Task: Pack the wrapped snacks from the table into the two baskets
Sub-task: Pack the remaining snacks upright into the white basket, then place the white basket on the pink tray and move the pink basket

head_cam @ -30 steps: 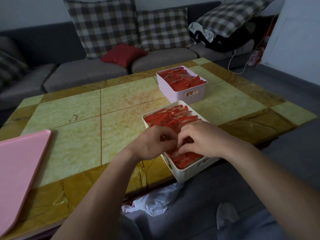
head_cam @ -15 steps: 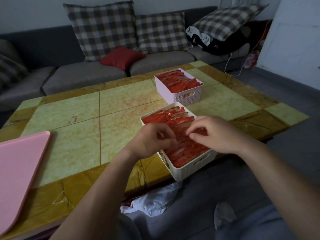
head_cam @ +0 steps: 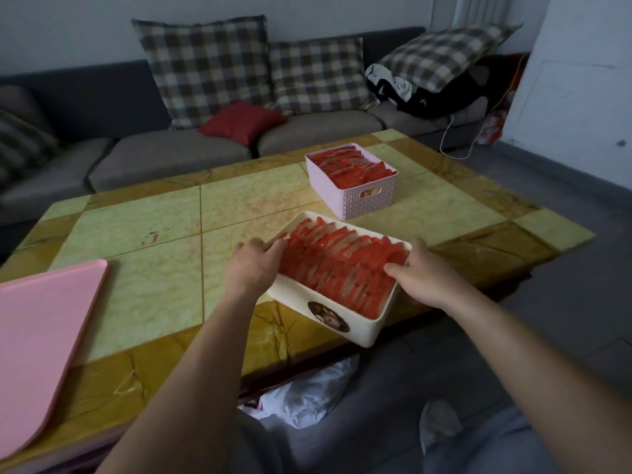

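— Where have the snacks [head_cam: 342,265] got to?

— All in, as far as I can see. Red rows fill the white basket [head_cam: 307,301], and more fill the pink basket [head_cam: 355,201] farther back on the table [head_cam: 136,268]. I can't spot any loose ones.

— And the hands?

— Both are on the white basket. The left hand [head_cam: 253,268] curls its fingers over the left rim. The right hand [head_cam: 422,277] clasps the right rim, fingertips reaching onto the snacks. One on each side, I'd guess, so a full load doesn't tip.

— Why so near the edge?

— Its near corner hangs past the table edge, close to the person. Probably it's about to be shifted or straightened. A pink board [head_cam: 44,330] lies far left, well apart.
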Available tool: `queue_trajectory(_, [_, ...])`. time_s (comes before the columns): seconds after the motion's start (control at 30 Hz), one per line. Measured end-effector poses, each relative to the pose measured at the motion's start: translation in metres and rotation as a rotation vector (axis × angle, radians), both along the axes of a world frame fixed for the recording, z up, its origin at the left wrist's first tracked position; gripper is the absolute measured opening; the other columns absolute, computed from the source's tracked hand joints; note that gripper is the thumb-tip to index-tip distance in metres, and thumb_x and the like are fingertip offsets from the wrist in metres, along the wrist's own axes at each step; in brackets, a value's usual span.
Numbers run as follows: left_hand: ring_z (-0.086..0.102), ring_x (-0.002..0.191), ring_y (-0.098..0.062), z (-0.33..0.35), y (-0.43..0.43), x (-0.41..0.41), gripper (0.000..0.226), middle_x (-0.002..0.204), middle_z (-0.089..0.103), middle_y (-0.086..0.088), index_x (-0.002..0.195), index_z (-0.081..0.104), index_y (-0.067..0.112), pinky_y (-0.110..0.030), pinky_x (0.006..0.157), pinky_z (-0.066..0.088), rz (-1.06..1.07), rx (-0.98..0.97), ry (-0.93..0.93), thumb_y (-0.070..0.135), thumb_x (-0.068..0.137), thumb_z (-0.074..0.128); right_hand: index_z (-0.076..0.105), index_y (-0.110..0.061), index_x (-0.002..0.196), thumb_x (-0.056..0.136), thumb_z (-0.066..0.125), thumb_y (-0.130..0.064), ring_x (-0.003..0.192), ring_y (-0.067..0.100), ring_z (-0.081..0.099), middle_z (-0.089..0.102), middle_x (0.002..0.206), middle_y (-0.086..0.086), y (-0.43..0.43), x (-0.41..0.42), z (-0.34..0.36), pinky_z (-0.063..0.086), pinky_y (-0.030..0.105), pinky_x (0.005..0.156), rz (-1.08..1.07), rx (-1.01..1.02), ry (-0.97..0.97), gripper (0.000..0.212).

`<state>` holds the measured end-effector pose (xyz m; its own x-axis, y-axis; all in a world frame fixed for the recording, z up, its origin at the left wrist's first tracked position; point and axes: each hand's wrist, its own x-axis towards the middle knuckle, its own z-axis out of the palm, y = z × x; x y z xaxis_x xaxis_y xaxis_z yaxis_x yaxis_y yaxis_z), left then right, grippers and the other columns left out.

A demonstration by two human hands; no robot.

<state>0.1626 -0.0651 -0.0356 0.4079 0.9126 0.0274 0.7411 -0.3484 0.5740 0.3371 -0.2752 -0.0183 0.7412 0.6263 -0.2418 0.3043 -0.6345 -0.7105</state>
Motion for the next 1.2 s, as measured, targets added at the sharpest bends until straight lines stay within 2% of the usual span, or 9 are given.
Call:
queue_trajectory(0.1, [0.060,0.085,-0.032,0.001,0.009,-0.021,0.060,0.095,0.065,-0.014,0.099,0.068,0.008,-0.038,0.075,0.051,0.044,-0.065,0.024,0.062,0.094,0.043,0.040,-0.008,0.137,0.096,0.063,-0.024,0.103,0.020,0.065,0.067,0.118,0.002,0.016,-0.012,-0.004,0.046,0.033,0.075,-0.036,0.213,0.188,0.050])
queue_trajectory(0.23, [0.068,0.092,-0.034,0.001,0.012,-0.038,0.048,0.103,0.069,-0.016,0.109,0.066,0.005,-0.052,0.079,0.062,0.054,-0.456,-0.210,0.050,0.094,0.057,0.067,-0.009,0.103,0.086,0.060,-0.031,0.080,0.026,0.070,0.075,0.092,0.010,0.042,-0.034,-0.007,0.051,0.036,0.070,-0.057,0.214,0.097,0.029])
queue_trajectory(0.33, [0.069,0.083,-0.031,0.009,0.007,-0.053,0.032,0.093,0.070,-0.015,0.099,0.068,0.009,-0.049,0.075,0.062,0.069,-0.255,-0.118,0.039,0.091,0.062,0.067,-0.011,0.084,0.089,0.058,-0.031,0.070,0.028,0.066,0.070,0.077,0.008,0.057,-0.049,0.000,0.043,0.033,0.061,-0.032,0.226,0.098,0.023])
queue_trajectory(0.43, [0.069,0.079,-0.031,0.027,0.015,-0.086,0.031,0.087,0.071,-0.013,0.093,0.069,0.013,-0.049,0.074,0.061,0.147,-0.123,-0.182,0.042,0.087,0.060,0.058,-0.025,0.100,0.083,0.056,-0.042,0.071,0.022,0.062,0.065,0.084,-0.001,0.083,-0.072,0.010,0.039,0.029,0.056,-0.001,0.252,0.038,0.024])
queue_trajectory(0.67, [0.065,0.088,-0.029,0.069,0.066,-0.205,0.041,0.096,0.070,-0.010,0.113,0.067,0.014,-0.038,0.076,0.053,0.418,0.084,-0.179,0.045,0.091,0.052,0.063,-0.017,0.110,0.093,0.056,-0.032,0.075,0.015,0.067,0.069,0.089,-0.003,0.172,-0.179,0.029,0.039,0.025,0.054,0.162,0.419,0.092,0.024])
queue_trajectory(0.8, [0.064,0.082,-0.025,0.062,0.097,-0.278,0.040,0.095,0.069,-0.007,0.113,0.063,0.016,-0.035,0.066,0.050,0.540,0.094,-0.110,0.046,0.090,0.048,0.058,-0.015,0.115,0.097,0.055,-0.030,0.067,0.012,0.065,0.069,0.091,0.000,0.227,-0.249,0.024,0.039,0.020,0.046,0.261,0.394,0.180,0.024])
queue_trajectory(0.93, [0.064,0.083,-0.026,0.051,0.125,-0.347,0.039,0.093,0.066,-0.003,0.110,0.061,0.023,-0.041,0.077,0.053,0.707,0.089,-0.091,0.049,0.085,0.047,0.063,-0.014,0.097,0.096,0.057,-0.023,0.058,0.009,0.061,0.068,0.079,-0.001,0.276,-0.311,0.018,0.038,0.015,0.040,0.347,0.355,0.273,0.011])
queue_trajectory(1.07, [0.061,0.086,-0.028,0.042,0.156,-0.396,0.034,0.097,0.065,-0.003,0.110,0.061,0.020,-0.040,0.078,0.049,0.826,0.086,-0.100,0.044,0.088,0.050,0.071,-0.010,0.095,0.088,0.057,-0.026,0.070,0.017,0.070,0.076,0.085,0.004,0.319,-0.358,0.013,0.047,0.022,0.055,0.366,0.341,0.380,0.022])
queue_trajectory(1.2, [0.059,0.088,-0.025,0.023,0.189,-0.424,0.034,0.100,0.065,-0.004,0.117,0.061,0.017,-0.037,0.075,0.046,0.829,0.044,-0.194,0.036,0.090,0.053,0.068,-0.013,0.103,0.081,0.059,-0.031,0.071,0.017,0.071,0.075,0.092,0.005,0.354,-0.386,0.003,0.045,0.021,0.050,0.381,0.311,0.444,0.030])
